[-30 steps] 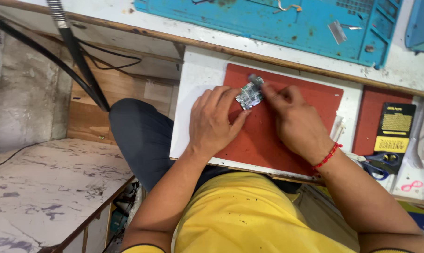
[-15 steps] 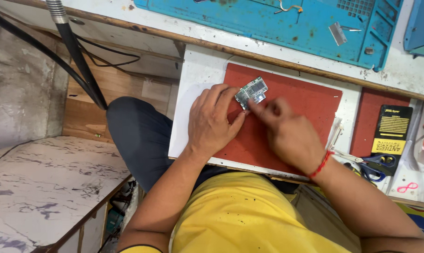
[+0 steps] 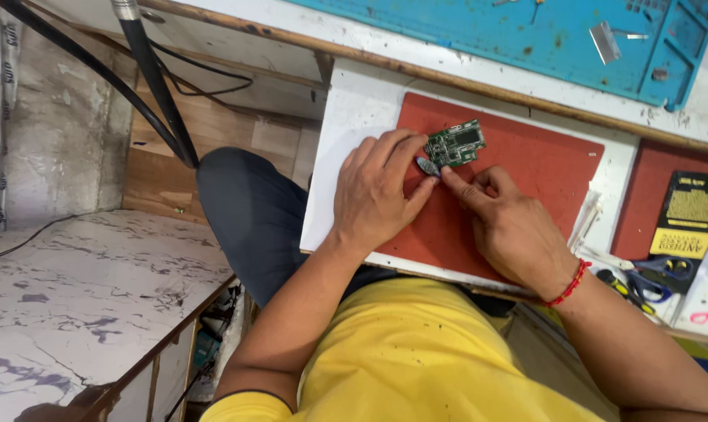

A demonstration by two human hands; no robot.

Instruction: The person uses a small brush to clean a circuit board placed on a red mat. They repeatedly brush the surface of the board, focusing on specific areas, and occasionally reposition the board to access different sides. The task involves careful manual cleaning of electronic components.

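A small green circuit board point(image 3: 457, 145) lies on a red mat point(image 3: 534, 172) over a white board point(image 3: 354, 117). My left hand point(image 3: 377, 191) rests on the mat, its fingertips pinching a small grey part point(image 3: 427, 166) at the circuit board's near corner. My right hand point(image 3: 510, 227), with a red bracelet at the wrist, lies beside it, its index fingertip touching the same corner of the circuit board.
A blue work mat point(image 3: 526, 39) with a small metal piece point(image 3: 604, 41) lies at the back. At the right are a second red mat point(image 3: 643, 203), a black and yellow packet point(image 3: 688, 212) and scissors point(image 3: 651, 273). Black cables point(image 3: 159, 86) hang at left above a marbled surface point(image 3: 80, 297).
The circuit board has turned over and now shows its green face. Both hands stayed at its near corner; the view has shifted slightly.
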